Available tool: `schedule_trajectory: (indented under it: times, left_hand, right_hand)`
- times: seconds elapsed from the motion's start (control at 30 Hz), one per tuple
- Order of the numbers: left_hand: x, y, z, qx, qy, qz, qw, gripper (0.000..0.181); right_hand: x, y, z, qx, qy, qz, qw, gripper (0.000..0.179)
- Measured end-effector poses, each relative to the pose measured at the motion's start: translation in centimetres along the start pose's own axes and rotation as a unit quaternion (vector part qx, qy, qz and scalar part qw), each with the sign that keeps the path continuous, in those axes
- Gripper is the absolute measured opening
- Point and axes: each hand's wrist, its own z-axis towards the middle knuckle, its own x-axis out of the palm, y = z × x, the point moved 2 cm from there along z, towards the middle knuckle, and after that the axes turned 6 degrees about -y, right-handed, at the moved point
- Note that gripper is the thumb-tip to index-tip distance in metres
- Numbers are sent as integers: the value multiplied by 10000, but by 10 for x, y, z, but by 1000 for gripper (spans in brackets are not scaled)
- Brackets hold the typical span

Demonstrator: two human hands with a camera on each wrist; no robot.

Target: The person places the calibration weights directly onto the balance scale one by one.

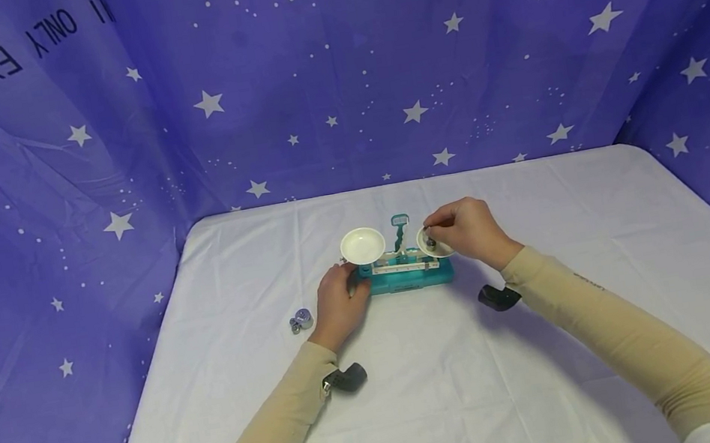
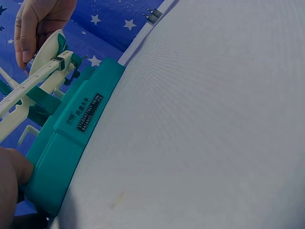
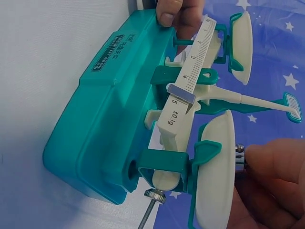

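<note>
A teal tray balance [image 1: 409, 280] with two white pans stands on the table. My left hand [image 1: 341, 303] grips the left end of its base, the thumb [image 3: 167, 18] lying on the near side. Over the right pan [image 3: 217, 176], my right hand [image 1: 471, 232] pinches a small metal weight [image 3: 240, 160] between thumb and fingertips. Another small shiny weight [image 3: 239, 148] shows just beside it at the pan. Nothing is visible in the left pan [image 1: 363, 245]. A sliding rider [image 3: 181, 94] sits near 5 on the scale beam. The fingers hide part of the right pan.
Several metal weights [image 1: 301, 320] stand together on the white tablecloth [image 1: 433, 392], left of my left hand. A purple star-patterned curtain [image 1: 336, 88] surrounds the table at the back and sides. Black wrist cameras [image 1: 499, 297] hang below both forearms.
</note>
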Motion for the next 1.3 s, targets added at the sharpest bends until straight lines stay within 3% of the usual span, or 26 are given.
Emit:
schedule_trajectory:
  times: [0.47,0.83,1.3]
  left_hand:
    - [-2,-1,-1,-139,132,-32,9998,37]
    - [0,0,-1,134,-134,80,9998,34]
    - [0,0,0,31,-97,69,9999,35]
  right_hand:
    - [2,-1,-1,-54,-14,-31,10000,17]
    - [0,0,-1,-281,-74,-113,9995,17]
    - [-13,1,-4,-246,-135,-178,9994,20]
